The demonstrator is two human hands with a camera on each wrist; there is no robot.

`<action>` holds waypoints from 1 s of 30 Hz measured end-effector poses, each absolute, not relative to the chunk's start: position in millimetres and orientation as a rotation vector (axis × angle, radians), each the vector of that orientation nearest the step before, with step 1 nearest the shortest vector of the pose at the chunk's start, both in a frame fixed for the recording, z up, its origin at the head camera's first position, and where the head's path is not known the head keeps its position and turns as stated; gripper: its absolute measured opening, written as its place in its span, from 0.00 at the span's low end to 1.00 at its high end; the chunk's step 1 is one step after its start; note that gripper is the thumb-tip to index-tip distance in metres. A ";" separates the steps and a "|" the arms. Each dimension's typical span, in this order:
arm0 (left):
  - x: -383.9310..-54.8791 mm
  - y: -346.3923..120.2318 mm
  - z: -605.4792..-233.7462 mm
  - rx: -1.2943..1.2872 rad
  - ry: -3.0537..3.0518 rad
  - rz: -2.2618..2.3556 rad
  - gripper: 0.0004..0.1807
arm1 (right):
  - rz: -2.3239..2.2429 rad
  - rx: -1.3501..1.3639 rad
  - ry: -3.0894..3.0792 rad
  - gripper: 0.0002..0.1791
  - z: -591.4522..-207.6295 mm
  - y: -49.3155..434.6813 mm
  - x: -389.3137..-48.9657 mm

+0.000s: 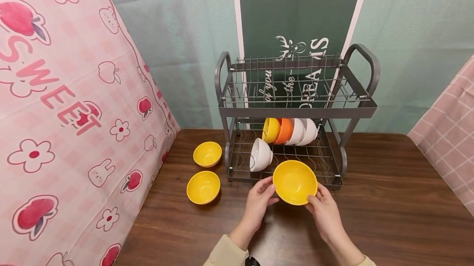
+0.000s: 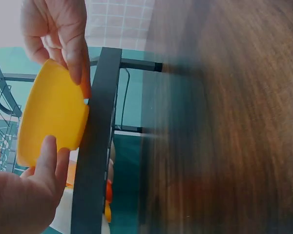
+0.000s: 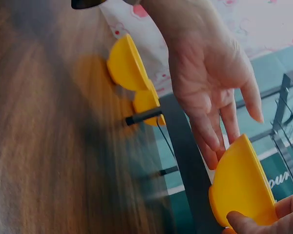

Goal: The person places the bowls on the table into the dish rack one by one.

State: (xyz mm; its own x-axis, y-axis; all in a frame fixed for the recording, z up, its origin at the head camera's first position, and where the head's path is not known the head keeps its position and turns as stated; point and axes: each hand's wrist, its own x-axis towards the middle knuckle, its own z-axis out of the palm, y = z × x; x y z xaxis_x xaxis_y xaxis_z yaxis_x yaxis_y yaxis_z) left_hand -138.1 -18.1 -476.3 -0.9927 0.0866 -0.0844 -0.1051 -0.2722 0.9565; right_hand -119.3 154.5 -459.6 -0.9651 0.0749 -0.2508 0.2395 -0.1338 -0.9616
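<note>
A yellow bowl is held up in front of the dish rack, its inside facing the head camera. My right hand pinches the bowl's right rim, thumb on the inner side and fingers behind. On the other side, my left hand touches the bowl with nearly straight fingers. The right wrist view shows those left fingertips against the outside of the bowl, the left thumb standing apart. The bowl's tilted outer side shows in the left wrist view.
On the lower tier, a white bowl leans in front of a row with a yellow bowl, an orange bowl and white bowls. Two yellow bowls stand on the wooden table left of the rack.
</note>
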 end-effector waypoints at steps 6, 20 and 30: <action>-139.5 -19.2 -482.1 -0.095 1.790 2.457 0.20 | -2.228 0.345 2.017 0.31 -458.6 147.6 -118.3; -141.4 -24.4 -482.6 -0.275 1.546 2.515 0.22 | -2.324 0.069 2.084 0.33 -456.3 142.2 -111.1; -139.1 -24.1 -482.6 -0.231 1.420 2.519 0.18 | -2.273 0.022 2.185 0.38 -451.2 132.3 -111.8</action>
State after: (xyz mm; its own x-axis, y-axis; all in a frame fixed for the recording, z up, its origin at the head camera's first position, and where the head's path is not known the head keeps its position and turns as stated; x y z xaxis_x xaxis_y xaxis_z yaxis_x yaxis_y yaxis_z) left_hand -139.1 -24.1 -482.6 -0.9587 0.1303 -0.2529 -0.2838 -0.4987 0.8190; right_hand -111.8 132.3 -451.2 -0.9998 0.0179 -0.0025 0.0018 -0.0396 -0.9992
